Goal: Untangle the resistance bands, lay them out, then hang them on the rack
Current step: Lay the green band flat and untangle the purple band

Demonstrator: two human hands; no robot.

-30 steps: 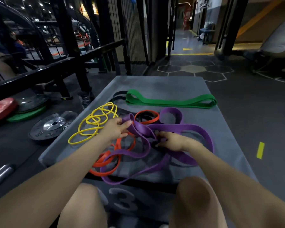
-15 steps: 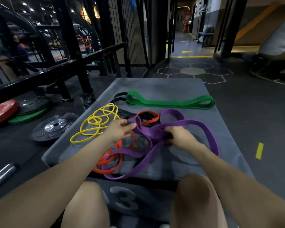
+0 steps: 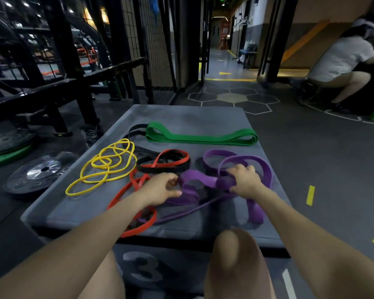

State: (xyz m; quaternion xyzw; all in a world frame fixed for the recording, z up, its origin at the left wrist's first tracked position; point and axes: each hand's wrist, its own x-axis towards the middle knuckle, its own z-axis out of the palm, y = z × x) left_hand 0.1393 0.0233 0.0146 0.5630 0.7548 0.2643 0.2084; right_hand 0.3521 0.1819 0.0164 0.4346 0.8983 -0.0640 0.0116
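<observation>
Purple rubber is what both hands are on: the purple band (image 3: 238,167) lies twisted on the grey mat (image 3: 181,114), with its tangle bunched between the two hands and loops running away beyond and to the outer side of the right hand (image 3: 245,180). That hand has its fingers curled over a bundle of the purple strap, clamped on it. The left hand (image 3: 160,188) sits just across the knot, fingers curled at the other end of the bunched section; it looks to pinch the purple strap there, though its fingertips are partly hidden.

The knot's long axis runs roughly from hand to hand, so a pull apart would tighten or open it along that line, I judge. A thin purple strand trails back from under the right hand toward the person's knees, and one flat end hangs toward the near edge on the right hand's outer side.

Under and behind the left wrist lies the orange band (image 3: 138,229), still crossed with the purple. Just beyond the left hand is a red and black band (image 3: 163,161); farther out on its outer side, the yellow band (image 3: 106,167) in loose coils. Well beyond both hands the green band (image 3: 201,137) is laid out straight, with a black band (image 3: 136,128) at its end.
</observation>
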